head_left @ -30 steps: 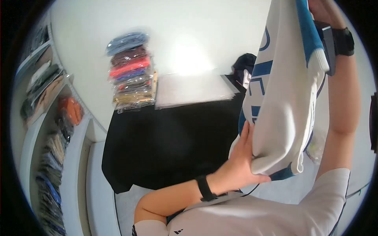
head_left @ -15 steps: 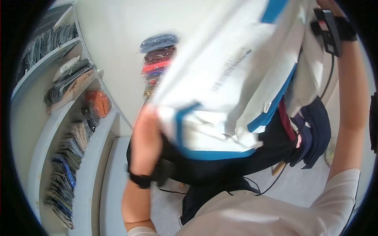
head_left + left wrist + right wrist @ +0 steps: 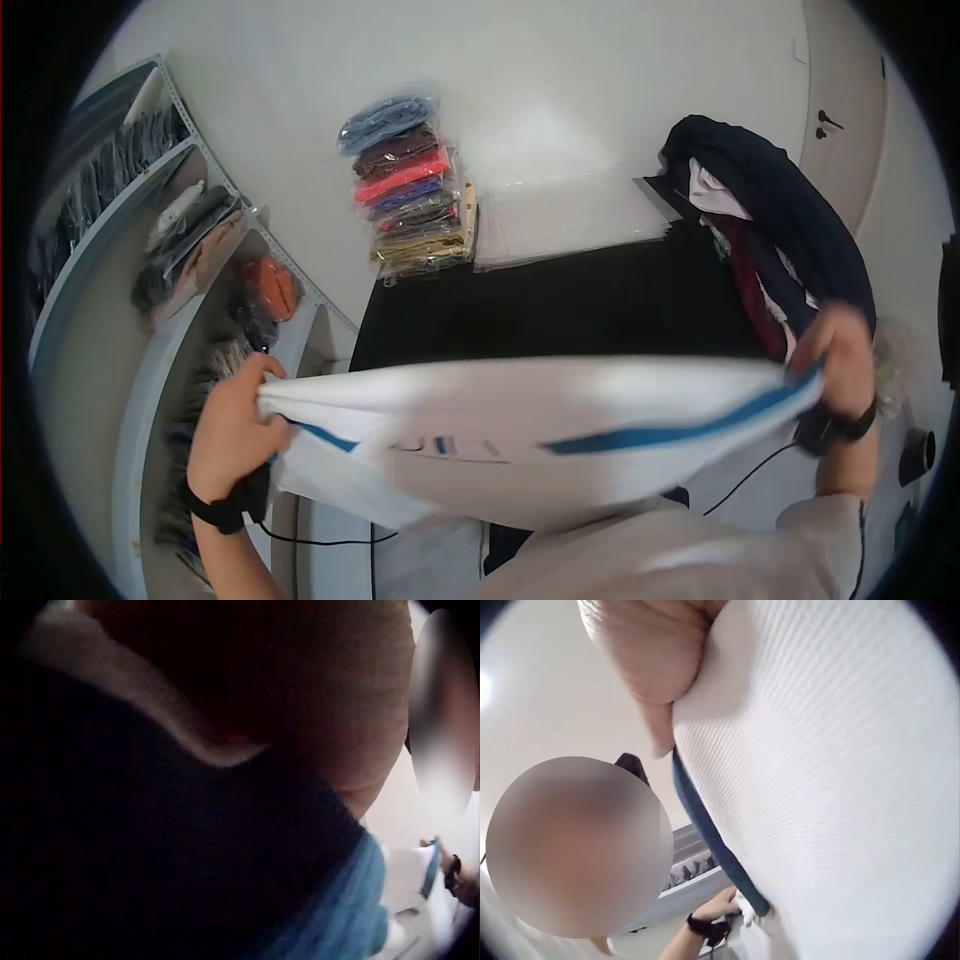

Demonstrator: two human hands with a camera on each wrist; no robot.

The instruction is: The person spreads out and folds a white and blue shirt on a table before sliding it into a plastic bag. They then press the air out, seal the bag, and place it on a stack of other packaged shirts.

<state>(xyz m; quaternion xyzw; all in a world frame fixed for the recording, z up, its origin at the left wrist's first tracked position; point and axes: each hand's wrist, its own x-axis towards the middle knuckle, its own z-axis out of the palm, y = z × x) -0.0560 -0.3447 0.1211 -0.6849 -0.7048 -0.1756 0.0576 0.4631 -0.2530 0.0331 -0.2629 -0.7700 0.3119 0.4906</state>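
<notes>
A white sweatshirt with blue bands and dark lettering is stretched across the front of the body in the head view. My left hand grips its left end, thumb and fingers pinching the cloth. At the other end, my right hand holds the cloth beside a blue band and is blurred. White ribbed fabric of the sweatshirt fills much of the right wrist view, with part of the right hand at its edge. Dark, close cloth covers most of the left wrist view, beside a blue part.
Behind the sweatshirt stands a black-covered table. On it are a stack of bagged folded clothes and a pile of clear plastic bags. Dark garments lie at its right end. Shelves of packed clothes line the left.
The sweatshirt went from hanging upright at the right to spread sideways, low in front of the body. My left hand moved left and took its left end; my right hand came down.
</notes>
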